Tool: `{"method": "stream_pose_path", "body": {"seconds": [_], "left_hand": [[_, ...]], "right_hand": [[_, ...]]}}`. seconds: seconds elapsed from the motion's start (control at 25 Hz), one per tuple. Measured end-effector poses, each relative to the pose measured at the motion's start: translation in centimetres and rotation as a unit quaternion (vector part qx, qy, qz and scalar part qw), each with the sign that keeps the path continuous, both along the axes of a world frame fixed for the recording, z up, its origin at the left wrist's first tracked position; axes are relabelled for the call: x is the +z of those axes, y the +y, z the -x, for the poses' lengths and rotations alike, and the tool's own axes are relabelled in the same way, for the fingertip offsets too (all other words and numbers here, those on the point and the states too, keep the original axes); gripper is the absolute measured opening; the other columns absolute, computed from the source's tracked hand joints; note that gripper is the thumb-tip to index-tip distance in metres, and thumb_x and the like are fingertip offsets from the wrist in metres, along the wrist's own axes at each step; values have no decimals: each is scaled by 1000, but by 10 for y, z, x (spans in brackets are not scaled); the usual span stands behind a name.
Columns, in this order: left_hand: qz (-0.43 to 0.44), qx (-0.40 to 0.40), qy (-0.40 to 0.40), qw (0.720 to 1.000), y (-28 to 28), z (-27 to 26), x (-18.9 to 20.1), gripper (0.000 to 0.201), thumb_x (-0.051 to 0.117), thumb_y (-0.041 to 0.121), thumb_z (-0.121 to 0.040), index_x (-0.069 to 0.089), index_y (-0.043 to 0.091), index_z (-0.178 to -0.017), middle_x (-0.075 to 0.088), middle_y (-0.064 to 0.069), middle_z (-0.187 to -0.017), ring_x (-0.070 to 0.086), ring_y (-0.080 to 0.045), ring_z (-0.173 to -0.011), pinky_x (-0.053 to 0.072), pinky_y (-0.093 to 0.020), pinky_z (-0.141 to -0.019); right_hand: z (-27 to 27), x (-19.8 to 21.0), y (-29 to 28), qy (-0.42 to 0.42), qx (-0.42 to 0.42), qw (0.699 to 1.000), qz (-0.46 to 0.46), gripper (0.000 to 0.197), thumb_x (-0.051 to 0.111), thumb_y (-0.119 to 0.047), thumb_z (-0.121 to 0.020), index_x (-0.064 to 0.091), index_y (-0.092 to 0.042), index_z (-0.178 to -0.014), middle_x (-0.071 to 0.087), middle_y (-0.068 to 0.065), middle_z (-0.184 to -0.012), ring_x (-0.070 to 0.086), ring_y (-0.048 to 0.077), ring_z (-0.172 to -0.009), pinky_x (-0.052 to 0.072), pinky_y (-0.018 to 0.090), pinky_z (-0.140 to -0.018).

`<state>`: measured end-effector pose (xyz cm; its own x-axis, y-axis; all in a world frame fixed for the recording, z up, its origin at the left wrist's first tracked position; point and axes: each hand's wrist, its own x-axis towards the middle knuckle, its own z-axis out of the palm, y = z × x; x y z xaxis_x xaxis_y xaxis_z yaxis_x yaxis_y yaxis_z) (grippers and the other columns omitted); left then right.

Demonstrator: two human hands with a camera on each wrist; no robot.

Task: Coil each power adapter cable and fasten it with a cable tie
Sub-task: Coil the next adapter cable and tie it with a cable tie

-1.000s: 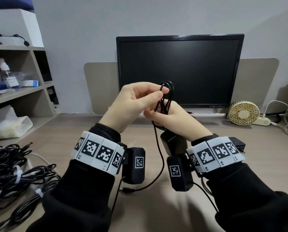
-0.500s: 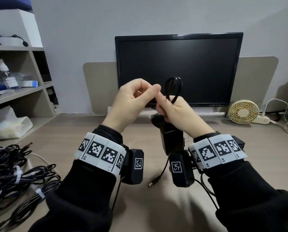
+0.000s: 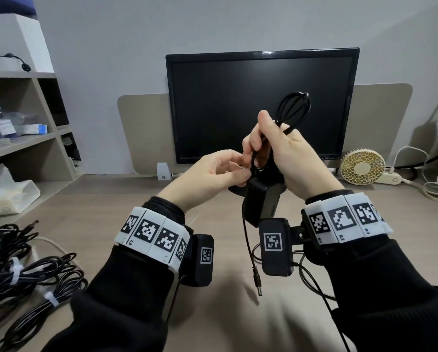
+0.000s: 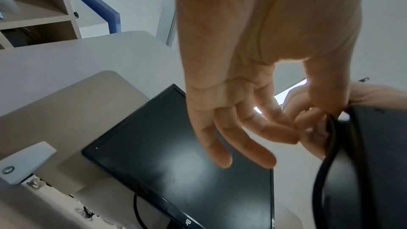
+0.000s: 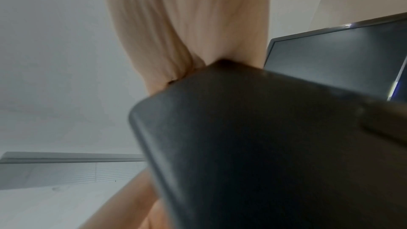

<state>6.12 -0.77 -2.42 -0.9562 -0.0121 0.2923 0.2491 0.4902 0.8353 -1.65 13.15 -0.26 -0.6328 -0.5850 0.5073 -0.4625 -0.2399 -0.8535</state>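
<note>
My right hand grips a black coiled cable in the air before the monitor, its loops sticking up above the fist. The black adapter brick hangs under that hand; it fills the right wrist view as the adapter brick. A loose tail drops to the barrel plug above the desk. My left hand pinches thumb and forefinger at the cable just above the brick. A small whitish bit shows at those fingertips; I cannot tell whether it is a tie.
A heap of black cables with white ties lies at the desk's left edge. The monitor stands behind the hands, a small fan and white cords at the right, shelves at the left.
My right hand has lifted the coil higher and to the right. My left hand dropped from the loop top to the bundle's base. The plug end now hangs off the desk.
</note>
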Motion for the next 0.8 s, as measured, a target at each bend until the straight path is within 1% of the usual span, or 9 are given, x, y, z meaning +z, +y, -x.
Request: {"method": "stream_pose_path", "body": {"seconds": [0.08,0.16,0.24,0.32,0.4,0.48,0.56,0.68,0.8], "left_hand": [[-13,-12,-24,1000,2,0,0,20,55,30,-95,62,21,-111,69,6,-99,65,1,-90,50,-19,-80],[-21,-29,-51,998,4,2,-2,31,53,37,-88,62,19,-112,70,0,-103,66,-12,-99,51,-39,-94],[2,-24,-54,998,4,3,-4,35,57,38,-87,62,13,-109,69,-9,-104,66,-22,-99,49,-50,-96],[7,-24,-59,998,4,2,-3,28,58,34,-92,61,9,-104,68,-8,-93,66,-18,-88,50,-46,-93],[11,-17,-59,998,1,-1,0,16,53,25,-95,61,10,-96,63,-3,-82,62,-9,-74,53,-35,-83],[26,11,-50,998,-7,-6,4,13,55,22,-95,63,13,-89,56,-5,-74,55,-11,-67,50,-28,-73],[27,56,-20,998,-18,-11,6,14,56,21,-94,65,16,-84,52,-5,-68,49,-14,-65,45,-25,-67],[-26,113,47,992,-27,-12,9,13,53,13,-95,59,15,-84,51,2,-65,46,-5,-56,44,-19,-60],[-86,120,99,984,-22,-10,14,17,45,7,-98,52,17,-85,56,8,-62,46,-2,-54,45,-20,-58]], "right_hand": [[-3,2,0,-20,6,1000,24,48,35,-35,-104,47,-13,-63,55,3,-63,48,22,-60,43,27,-57],[-5,4,-2,-58,31,996,54,46,36,-34,-104,46,-12,-64,52,2,-62,49,18,-57,43,29,-55],[-7,5,-2,-102,58,989,87,44,36,-31,-104,43,-11,-66,47,1,-60,49,16,-53,42,28,-54],[-6,6,0,-107,64,988,90,42,35,-31,-104,42,-12,-68,44,0,-58,47,14,-50,39,30,-55],[-5,6,2,-107,60,989,83,40,35,-31,-104,42,-12,-70,43,-2,-56,45,12,-47,37,29,-53],[-3,6,5,-116,43,988,87,38,36,-30,-104,43,-12,-71,45,-2,-55,45,12,-45,39,25,-48],[-1,5,6,-125,24,987,100,38,36,-28,-105,46,-10,-72,44,-1,-51,47,14,-44,41,24,-46],[4,3,5,-99,-28,992,75,38,36,-28,-105,49,-11,-73,34,-5,-48,39,13,-41,36,25,-47],[4,-5,-4,-62,-85,994,-1,36,39,-29,-103,52,-15,-72,32,-10,-47,31,9,-43,32,28,-50]]}}
